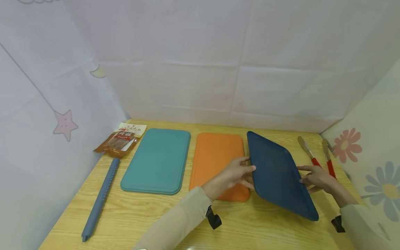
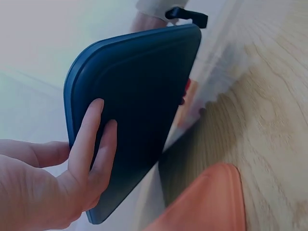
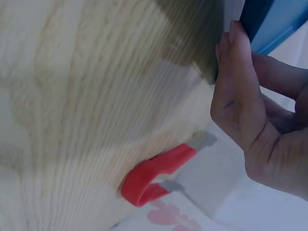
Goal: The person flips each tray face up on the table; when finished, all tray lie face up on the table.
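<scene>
A dark blue rectangular board with rounded corners is held tilted above the right side of the table. My left hand pinches its left edge, the thumb on one face and the fingers on the other. On the opposite edge, my right hand grips the board between thumb and fingers. In the left wrist view, two fingers lie along the board's underside. The right wrist view shows only a corner of the blue board at the fingertips. An orange board lies flat just beneath my left hand.
A teal board lies left of the orange one. Further left are a brown food packet and a long blue-grey stick-like thing. Red-handled tongs lie beyond my right hand, near the right wall. White patterned cloth walls surround the table.
</scene>
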Demonstrator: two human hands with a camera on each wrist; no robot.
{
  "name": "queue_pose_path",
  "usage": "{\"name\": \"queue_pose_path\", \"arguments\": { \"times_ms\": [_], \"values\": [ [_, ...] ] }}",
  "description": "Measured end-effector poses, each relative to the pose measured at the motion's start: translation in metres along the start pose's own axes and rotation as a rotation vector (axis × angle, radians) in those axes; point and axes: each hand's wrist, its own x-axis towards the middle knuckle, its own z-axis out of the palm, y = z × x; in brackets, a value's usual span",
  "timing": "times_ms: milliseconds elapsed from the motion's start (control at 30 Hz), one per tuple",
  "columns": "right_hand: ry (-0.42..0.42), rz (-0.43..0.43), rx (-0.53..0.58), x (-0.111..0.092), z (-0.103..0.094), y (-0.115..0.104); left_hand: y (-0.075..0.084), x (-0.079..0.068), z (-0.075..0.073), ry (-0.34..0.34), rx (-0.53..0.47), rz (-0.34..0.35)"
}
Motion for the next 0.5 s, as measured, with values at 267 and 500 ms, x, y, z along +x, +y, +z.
{"name": "queue_pose_path", "arguments": {
  "times_ms": [267,500],
  "values": [
    [0.020,0.034,-0.073,0.005,-0.015,0.002,-0.019,0.015,-0.005,0.041,0.074,-0.026],
    [0.022,0.061,-0.139,0.008,-0.025,-0.002,-0.033,0.025,0.005,0.098,0.281,-0.031]
  ]
}}
